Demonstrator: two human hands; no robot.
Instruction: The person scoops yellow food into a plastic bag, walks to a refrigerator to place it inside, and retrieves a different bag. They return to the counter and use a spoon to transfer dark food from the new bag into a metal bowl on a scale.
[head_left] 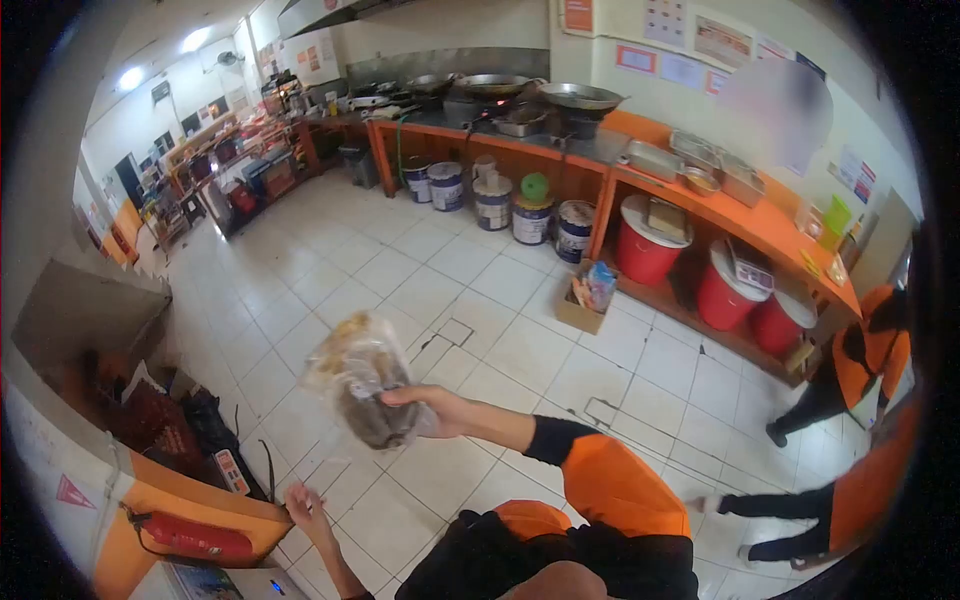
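Observation:
My right hand (440,412) is closed round a clear plastic bag (365,380) with brownish contents, held up over the tiled floor. The thumb lies across the front of the bag; the other fingers are mostly hidden behind it. What the bag contains is too blurred to name. At the lower left, my left hand (308,508) is raised beside the end of an orange-edged partition (215,497). Its fingers are apart, with nothing between them.
Along the back wall runs an orange counter (640,180) with woks (580,96) and metal trays. Paint buckets (493,205), red bins (645,245) and a cardboard box (580,308) stand below. Two people in orange and black are at the right. A fire extinguisher (200,538) hangs lower left.

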